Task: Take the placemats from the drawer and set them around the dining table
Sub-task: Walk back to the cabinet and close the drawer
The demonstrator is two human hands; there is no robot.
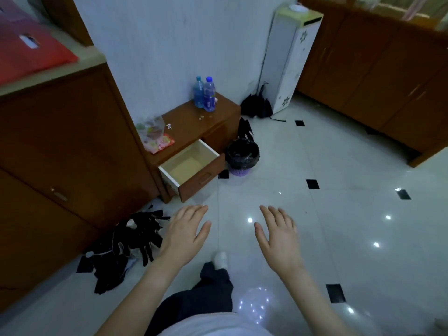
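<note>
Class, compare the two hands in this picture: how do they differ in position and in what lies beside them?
The left hand lies nearer the open drawer, the right hand farther from it. Black cloth lies on the floor beside the left hand, while only bare tile lies beside the right. Both are open, palm down, fingers forward, holding nothing.

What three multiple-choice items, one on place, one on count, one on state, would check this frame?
1. Where is the bin lined with a black bag?
A. On the low wooden cabinet
B. On the floor, right of the open wooden drawer
C. Inside the drawer

2. How many blue-capped plastic bottles stand on the low wooden cabinet?
A. One
B. Two
C. Four

3. What state is the open wooden drawer in?
A. Shut
B. Open, full of placemats
C. Open, nothing visible inside

Answers: 1 B, the bin stands on tiles beside the drawer. 2 B, two bottles stand together. 3 C, only its bare bottom shows.
</note>
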